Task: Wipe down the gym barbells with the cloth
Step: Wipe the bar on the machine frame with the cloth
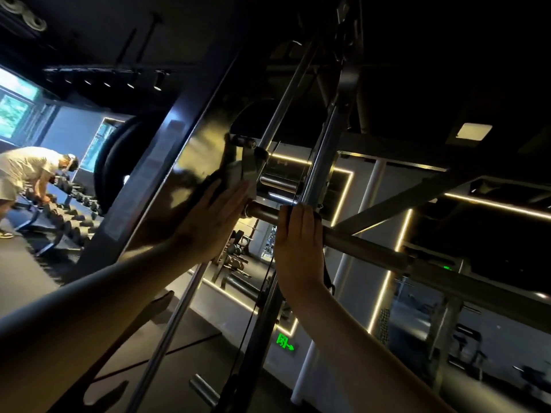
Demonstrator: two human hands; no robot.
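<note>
The camera is strongly tilted. A steel barbell (363,245) sits in a rack machine and runs from the carriage at the centre out to the right. My right hand (298,245) is wrapped over the bar close to the carriage, with a dark cloth (329,283) under the palm. Only the cloth's edges show beside my fingers and below my wrist. My left hand (208,216) lies flat, fingers straight, against the machine's shiny black upright panel (190,150), just left of the bar's end, and holds nothing.
Chrome guide rods (283,93) and a thin cable cross in front of the bar. A large black weight plate (113,162) hangs at the left. Further left, a person (29,174) bends over a dumbbell rack (68,210). A green exit sign (284,342) glows below.
</note>
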